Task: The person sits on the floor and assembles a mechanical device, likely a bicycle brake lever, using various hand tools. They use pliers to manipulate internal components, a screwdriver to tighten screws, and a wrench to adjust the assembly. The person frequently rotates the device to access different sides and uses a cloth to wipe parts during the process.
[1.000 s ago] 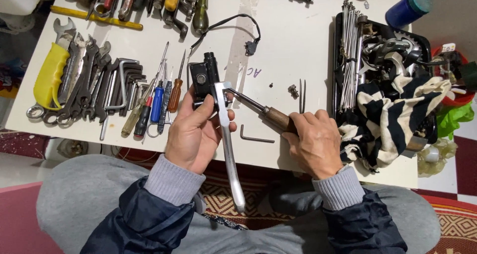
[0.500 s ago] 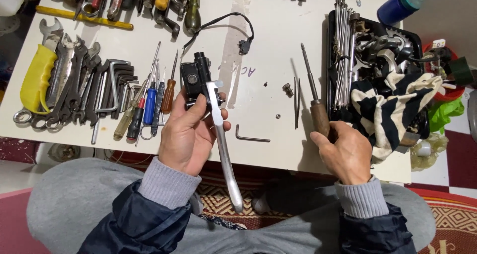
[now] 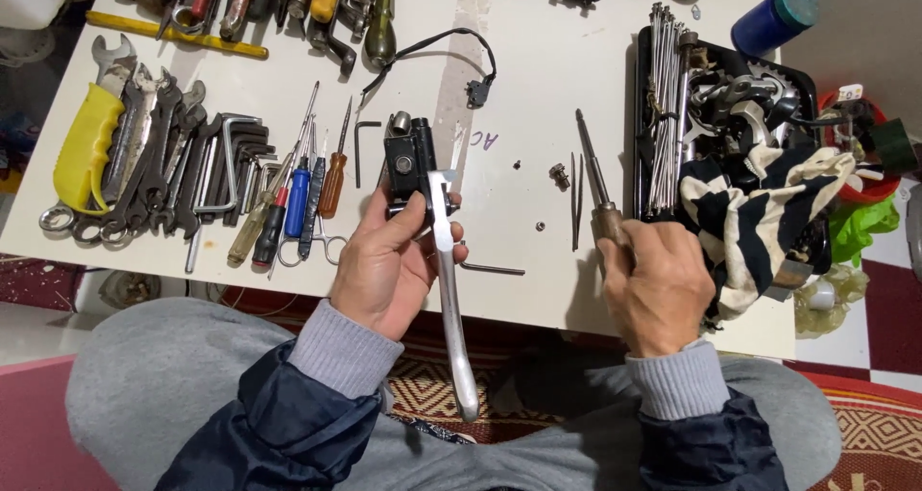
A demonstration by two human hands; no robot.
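Your left hand (image 3: 389,265) has a closed grip on the brake lever (image 3: 437,251): fingers wrapped round the black clamp body, thumb across the silver blade, which hangs down past the tabletop's near edge over your lap. You hold it just above the tabletop, near the middle of the near edge. Your right hand (image 3: 658,284) is closed round the wooden handle of the screwdriver (image 3: 597,188), whose shaft lies flat on the tabletop and points toward the far edge, right of the lever and beside the black tray (image 3: 642,116).

As for progress, the lever looks partly stripped: a small bolt (image 3: 559,173) and two smaller bits lie loose on the bare tabletop between your hands, and a hex key (image 3: 492,269) lies just beside your left thumb. The clamp body and blade are still joined, so I judge more work is left on the lever, though I cannot tell which fasteners remain.

Against the frame a second ago, the screwdriver tip was up at the lever, your hands close together. Half a second ago it was already swung away to the right. Now it is laid down, your right hand still on its handle, while your left keeps the lever where it was.
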